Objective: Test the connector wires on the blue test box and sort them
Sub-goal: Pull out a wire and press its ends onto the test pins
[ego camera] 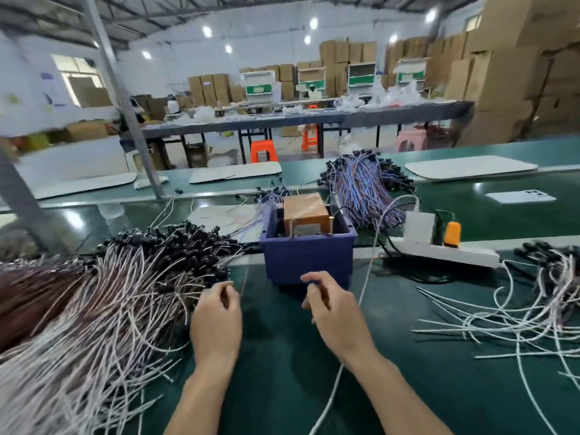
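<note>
The blue test box (307,259) stands in the middle of the green bench with a brown block (306,208) inside it. My left hand (216,315) sits just in front of the box's left corner, fingers curled, pinching a thin connector wire (245,277) that runs up towards the box. My right hand (332,309) hovers before the box's front wall with its thumb and fingers curled together; what they hold is hidden. A big heap of white and brown connector wires (125,293) with black ends lies to the left. A looser pile of white wires (518,315) lies to the right.
A bundle of blue and purple wires (367,186) lies behind the box. A white power strip (445,251) with an orange plug (452,233) sits right of the box, and a white cable (367,277) crosses past my right wrist. White trays (470,169) lie further back.
</note>
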